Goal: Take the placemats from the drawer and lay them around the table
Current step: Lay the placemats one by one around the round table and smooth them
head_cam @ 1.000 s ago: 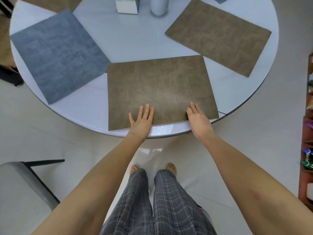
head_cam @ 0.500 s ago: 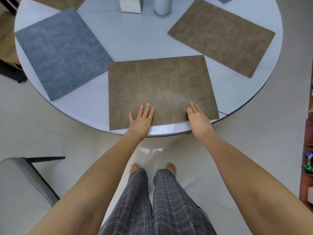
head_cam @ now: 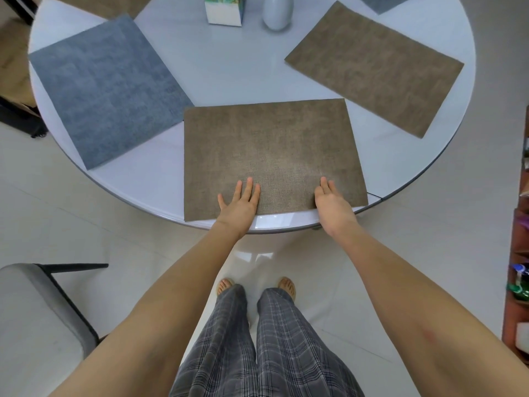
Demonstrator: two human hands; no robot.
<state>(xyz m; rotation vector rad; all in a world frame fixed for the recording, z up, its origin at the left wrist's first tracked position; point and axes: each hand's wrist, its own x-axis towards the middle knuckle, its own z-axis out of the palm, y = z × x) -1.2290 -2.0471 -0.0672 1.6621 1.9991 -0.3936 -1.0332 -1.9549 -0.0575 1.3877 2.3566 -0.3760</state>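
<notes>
A square grey-blue woven placemat (head_cam: 107,90) lay flat at the left of the round white glossy table (head_cam: 229,67). Beside it, at the near edge, a rectangular brown woven placemat (head_cam: 272,150) ran its long axis left to right, squarely ahead of the person. The left hand (head_cam: 239,206) pressed its near border with straight, spread fingers, gripping nothing; the right hand (head_cam: 332,204) rested likewise, flat and unclenched, near the mat's right corner, so either hand could shift it. A second brown woven placemat (head_cam: 375,67) lay angled at the right. No drawer was in view.
</notes>
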